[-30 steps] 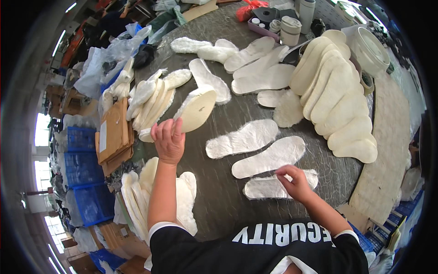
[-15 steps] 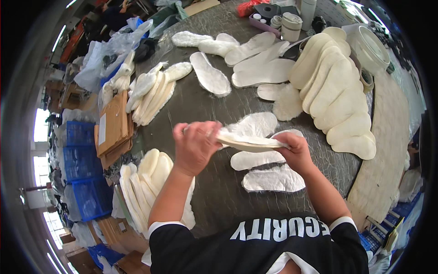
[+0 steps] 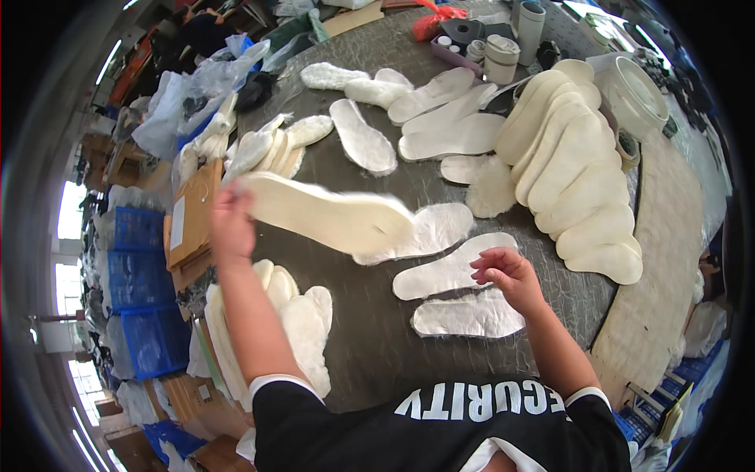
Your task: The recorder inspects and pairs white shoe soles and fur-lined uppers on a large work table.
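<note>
My left hand point(image 3: 233, 216) grips one end of a cream insole point(image 3: 326, 216), held above the table with its broad end pointing right; the far end is slightly blurred. My right hand point(image 3: 507, 275) is apart from it, fingers loosely curled with gaps between them and nothing held. Below that hand lies a white insole point(image 3: 444, 269), and nearer me a second white insole point(image 3: 468, 313) with fuzzy edges. A fleecy white insole point(image 3: 436, 230) is partly covered by the held one.
Cream insoles point(image 3: 578, 169) fan out in a row at the right. Fleecy piles lie at far left point(image 3: 275, 149) and near left point(image 3: 303, 334). Several white insoles point(image 3: 452, 135) lie at the back. A white bucket point(image 3: 633, 94), jars and brown cardboard point(image 3: 193, 216) stand around the dark table point(image 3: 370, 354).
My right hand has let go of the insole and opened a little above the white insoles. My left hand has swung the insole left, turning its flat cream face into view.
</note>
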The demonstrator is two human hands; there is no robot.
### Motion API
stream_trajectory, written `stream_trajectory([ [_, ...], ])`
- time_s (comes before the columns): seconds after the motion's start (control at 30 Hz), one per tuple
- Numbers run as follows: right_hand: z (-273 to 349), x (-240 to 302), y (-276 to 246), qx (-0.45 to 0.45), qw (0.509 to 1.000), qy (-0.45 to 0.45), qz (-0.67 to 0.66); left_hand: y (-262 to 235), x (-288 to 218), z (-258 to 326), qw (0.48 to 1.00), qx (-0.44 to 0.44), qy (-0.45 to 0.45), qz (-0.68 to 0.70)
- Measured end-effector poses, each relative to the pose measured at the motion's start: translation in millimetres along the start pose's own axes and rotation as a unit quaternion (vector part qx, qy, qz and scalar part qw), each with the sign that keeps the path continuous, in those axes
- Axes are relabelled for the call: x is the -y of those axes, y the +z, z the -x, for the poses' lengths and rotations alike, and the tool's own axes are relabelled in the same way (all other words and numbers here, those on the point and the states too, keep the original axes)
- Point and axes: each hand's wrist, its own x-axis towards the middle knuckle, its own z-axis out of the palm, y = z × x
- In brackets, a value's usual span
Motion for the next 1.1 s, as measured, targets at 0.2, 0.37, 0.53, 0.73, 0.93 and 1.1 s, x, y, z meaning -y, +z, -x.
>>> stream_trajectory([
  [0.2,23,-18,-21,-0.039,0.995,0.057,0.074,-129,26,-102,0.957,-0.276,0.001,-0.094],
  [0.37,39,-42,-24,-0.104,0.989,0.089,0.06,-65,110,-99,0.914,-0.131,0.041,-0.382],
  [0.53,45,-46,-19,-0.117,0.986,0.099,0.07,133,165,-66,0.943,-0.081,-0.316,-0.064],
  [0.73,57,-42,-20,-0.136,0.981,0.101,0.094,152,184,-77,0.888,-0.128,-0.421,0.137],
  [0.93,54,-34,-16,-0.137,0.98,0.097,0.103,177,171,-53,0.888,-0.127,-0.402,0.181],
  [1.1,74,-32,4,0.021,0.844,-0.114,0.524,169,207,-80,0.922,-0.141,-0.356,0.066],
])
